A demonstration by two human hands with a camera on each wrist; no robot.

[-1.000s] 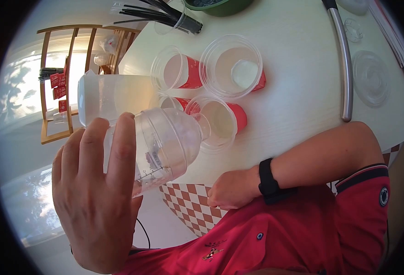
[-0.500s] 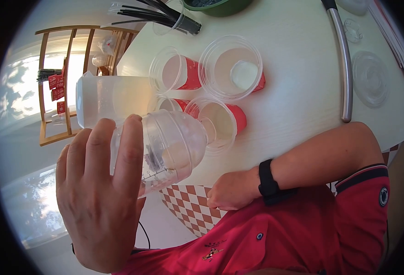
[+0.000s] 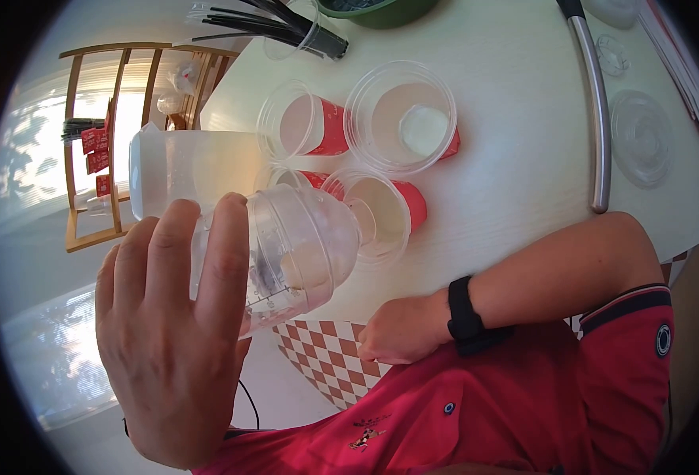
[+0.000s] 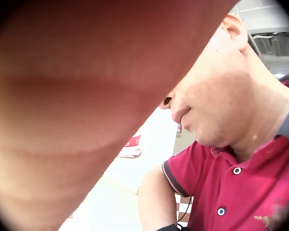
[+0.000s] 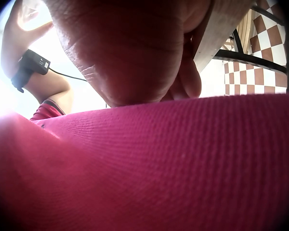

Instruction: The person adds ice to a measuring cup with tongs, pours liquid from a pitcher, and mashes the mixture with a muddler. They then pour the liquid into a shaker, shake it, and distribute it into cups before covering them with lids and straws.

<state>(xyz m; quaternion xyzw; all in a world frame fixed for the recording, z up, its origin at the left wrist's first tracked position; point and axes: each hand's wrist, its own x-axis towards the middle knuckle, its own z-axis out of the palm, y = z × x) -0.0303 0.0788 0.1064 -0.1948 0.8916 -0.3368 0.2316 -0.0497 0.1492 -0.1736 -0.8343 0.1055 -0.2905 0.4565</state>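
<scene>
My left hand [image 3: 171, 317] grips a clear plastic shaker [image 3: 302, 253] with scale marks, tipped on its side. The shaker's narrow mouth points right, at the rim of the nearest clear plastic cup [image 3: 377, 210], which has a red-printed side and holds pale liquid. Little liquid shows inside the shaker. My right hand [image 3: 401, 328] rests against the red shirt by the table edge, its fingers loosely curled around nothing. In the right wrist view, the palm of the right hand [image 5: 130, 53] lies close over the shirt. A blurred part of the left hand [image 4: 77, 96] fills much of the left wrist view.
More red-printed cups stand behind: a large cup [image 3: 401, 119], a smaller cup [image 3: 294, 127] and one partly hidden. A translucent jug [image 3: 199, 170] with pale liquid is beside them. Black straws [image 3: 262, 28], a green bowl [image 3: 377, 12], a metal muddler [image 3: 595, 119] and a lid [image 3: 641, 138] lie further off.
The left hand and the shaker have shifted slightly to the right, the shaker's mouth reaching further over the near cup. The right hand has stayed still.
</scene>
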